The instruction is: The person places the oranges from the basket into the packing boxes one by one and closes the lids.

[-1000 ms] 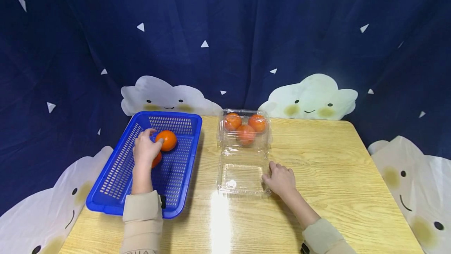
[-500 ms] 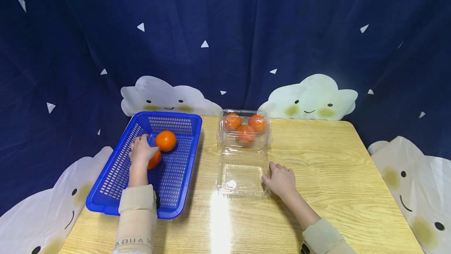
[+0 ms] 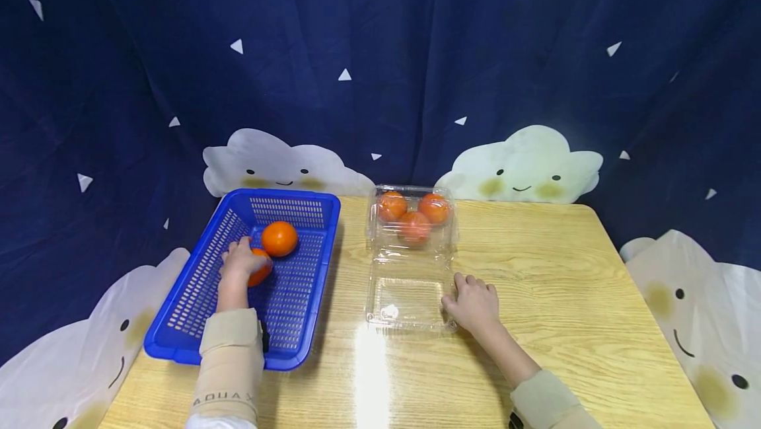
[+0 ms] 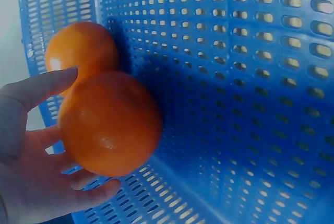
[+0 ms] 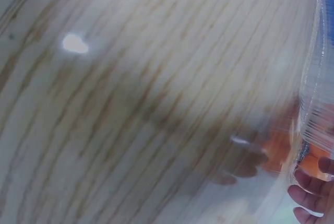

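Note:
Inside the blue basket lie two smooth, shiny oranges. My left hand reaches in around the nearer orange. In the left wrist view its thumb lies along one side of that fruit and its spread fingers pass behind and below it; the farther orange sits right beside. A clear plastic clamshell box stands unfolded on the table, with three oranges in its back half. My right hand rests at the right edge of the front half, thumb at the rim, fingers loosely bent.
The wooden table carries the basket on the left and the clamshell box in the middle. A dark blue curtain with white clouds hangs close behind the table and along both sides.
My left hand has left the farther orange and moved back and left to the nearer one, its fingers coming round it. The right hand and the clamshell box have stayed put.

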{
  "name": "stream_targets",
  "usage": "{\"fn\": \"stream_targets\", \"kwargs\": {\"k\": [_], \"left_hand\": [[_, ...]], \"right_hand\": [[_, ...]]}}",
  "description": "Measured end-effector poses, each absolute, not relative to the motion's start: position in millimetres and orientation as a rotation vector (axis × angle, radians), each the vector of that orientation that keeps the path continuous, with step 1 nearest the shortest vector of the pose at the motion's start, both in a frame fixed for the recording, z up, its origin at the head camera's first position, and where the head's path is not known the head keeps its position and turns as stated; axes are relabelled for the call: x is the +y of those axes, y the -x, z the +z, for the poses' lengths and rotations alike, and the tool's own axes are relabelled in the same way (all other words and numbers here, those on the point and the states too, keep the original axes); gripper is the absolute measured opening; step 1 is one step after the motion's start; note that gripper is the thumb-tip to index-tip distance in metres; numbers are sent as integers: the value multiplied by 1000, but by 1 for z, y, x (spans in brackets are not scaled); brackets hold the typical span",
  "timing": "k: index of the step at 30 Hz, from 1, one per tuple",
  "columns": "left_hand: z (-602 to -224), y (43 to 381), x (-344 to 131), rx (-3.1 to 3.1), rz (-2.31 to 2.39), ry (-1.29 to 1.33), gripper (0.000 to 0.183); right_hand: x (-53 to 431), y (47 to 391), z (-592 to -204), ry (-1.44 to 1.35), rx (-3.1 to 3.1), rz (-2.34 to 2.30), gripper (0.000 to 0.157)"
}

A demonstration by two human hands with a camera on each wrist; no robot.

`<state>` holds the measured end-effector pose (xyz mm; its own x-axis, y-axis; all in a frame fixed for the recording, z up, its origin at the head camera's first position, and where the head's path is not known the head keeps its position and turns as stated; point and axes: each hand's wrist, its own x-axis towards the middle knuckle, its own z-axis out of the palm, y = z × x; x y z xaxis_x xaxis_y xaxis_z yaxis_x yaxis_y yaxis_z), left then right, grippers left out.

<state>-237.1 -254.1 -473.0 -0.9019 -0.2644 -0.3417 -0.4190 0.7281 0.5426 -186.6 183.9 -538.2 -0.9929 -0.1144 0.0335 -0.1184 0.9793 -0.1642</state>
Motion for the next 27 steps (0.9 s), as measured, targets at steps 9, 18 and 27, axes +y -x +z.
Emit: {"fn": "stream_targets", "kwargs": {"k": [9, 18, 27], "left_hand": [[-484, 239, -256, 2673, 908, 545, 76], [-485, 238, -256, 2658, 904, 555, 78], [-486, 237, -257, 2677, 913, 557, 76]], "right_hand": [[184, 186, -537, -181, -3107, 248, 43], [183, 187, -538, -178, -3111, 253, 44], [184, 186, -537, -184, -3114, 255, 44]]}}
